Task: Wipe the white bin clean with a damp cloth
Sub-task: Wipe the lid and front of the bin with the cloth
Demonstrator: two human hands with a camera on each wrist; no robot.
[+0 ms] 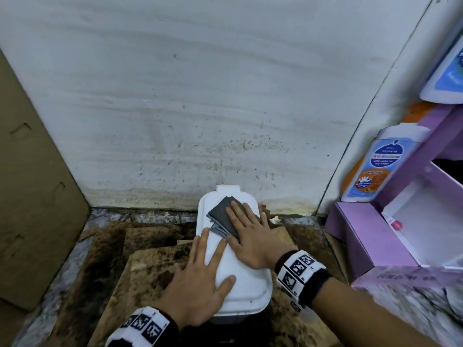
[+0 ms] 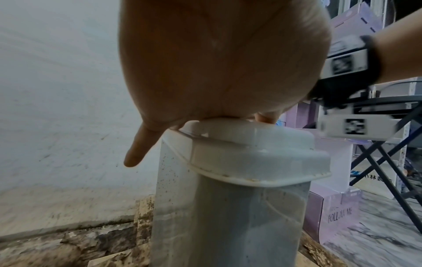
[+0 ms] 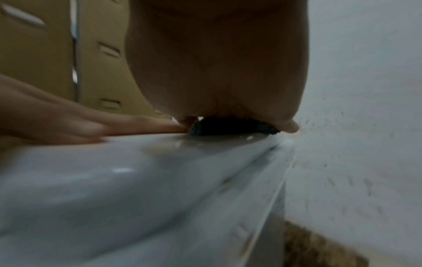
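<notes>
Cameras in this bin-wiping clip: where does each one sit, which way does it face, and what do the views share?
Head: worn high, looking down at the white bin by the wall; shows the left hand flat on the lid and the right hand pressing the dark cloth.
Left wrist: under the left hand, facing the bin's lid and body side-on; the right wrist's band appears too.
Right wrist: low over the lid, facing the wall; shows the right hand on the cloth.
Shared: all three see the bin lid.
</notes>
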